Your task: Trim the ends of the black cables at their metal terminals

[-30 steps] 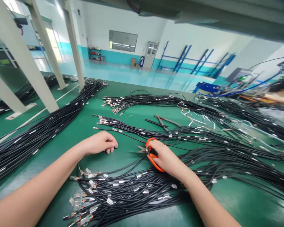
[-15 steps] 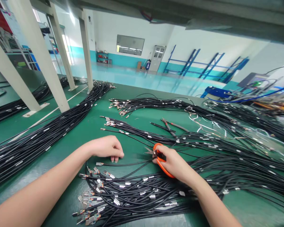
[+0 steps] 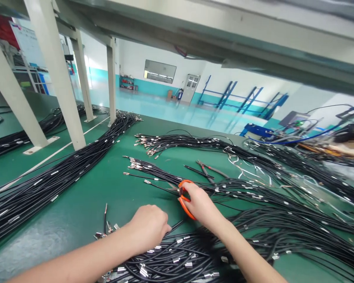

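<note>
In the head view, my right hand (image 3: 199, 202) grips orange-handled scissors (image 3: 183, 202), with their blades pointing left beside the middle cable bundle (image 3: 153, 169). My left hand (image 3: 150, 226) is closed over the near cable bundle (image 3: 165, 257), its thumb and fingers pinching a black cable (image 3: 177, 226). Most of that cable's end is hidden under the hand. Metal connectors and silvery tags show along the near bundle. One thin cable with a coppery tip (image 3: 105, 212) stands up left of my forearm. Two cables with metal ends lie left of the scissors blades.
Pliers with grey-red handles (image 3: 208, 173) and a black pen-like tool (image 3: 194, 170) lie beyond the middle bundle. Further cable bundles lie at the back (image 3: 177, 140) and left (image 3: 61, 173). White table legs (image 3: 59, 86) stand at left; a beam (image 3: 165, 27) crosses overhead. A person is at far right.
My left hand has moved right and nearer, over the near bundle, and now pinches a cable. My right hand with the scissors has shifted slightly left. The whole view has tilted upward.
</note>
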Available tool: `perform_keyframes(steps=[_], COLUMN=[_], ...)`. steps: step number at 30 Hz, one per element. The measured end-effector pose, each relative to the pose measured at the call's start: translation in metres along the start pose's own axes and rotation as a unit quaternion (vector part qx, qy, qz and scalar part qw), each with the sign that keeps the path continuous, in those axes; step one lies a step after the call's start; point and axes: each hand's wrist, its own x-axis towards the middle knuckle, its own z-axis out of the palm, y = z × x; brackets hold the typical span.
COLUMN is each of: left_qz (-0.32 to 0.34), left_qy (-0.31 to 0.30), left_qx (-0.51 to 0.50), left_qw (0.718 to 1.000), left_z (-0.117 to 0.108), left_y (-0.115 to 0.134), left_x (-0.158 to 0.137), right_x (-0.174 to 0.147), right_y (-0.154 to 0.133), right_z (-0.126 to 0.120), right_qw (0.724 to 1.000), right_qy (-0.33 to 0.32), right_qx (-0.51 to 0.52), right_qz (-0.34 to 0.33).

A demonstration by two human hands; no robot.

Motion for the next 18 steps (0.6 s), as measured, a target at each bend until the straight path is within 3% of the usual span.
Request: perform_keyframes(steps=[4,7,9,14,16,18], left_qz=[-0.024,-0.059,-0.101,-0.190,-0.207,-0.205], left_qy=[0.030,0.058,0.084,0.181,0.207,0.214], left_qx=[-0.101,-0.254,-0.392,-0.663,-0.704,-0.721], left_qw=[0.994,0.964,0.911,0.701,0.647,0.627], left_z=[0.002,0.004,0.003,-0.013,-0.017,-0.016], left_y=[-0.009,-0.019,-0.024,-0.022,-0.020,-0.021], left_x=[0.003,0.011,0.017,0.026,0.032,0.043], right_x=[0.013,0.016,0.014,0.001,-0.003,-0.002], right_y=[-0.014,-0.011,-0.006,-0.006,-0.007,-0.004], right_z=[0.011,0.012,0.009,-0.002,-0.002,0.001], right_qw=[1.000,1.000,0.999,0.988,0.987,0.985], right_qy=[-0.005,0.003,0.016,0.059,0.071,0.082], right_qx=[-0.009,0.016,0.035,0.134,0.129,0.126], right_qz=[0.012,0.021,0.024,0.058,0.070,0.087])
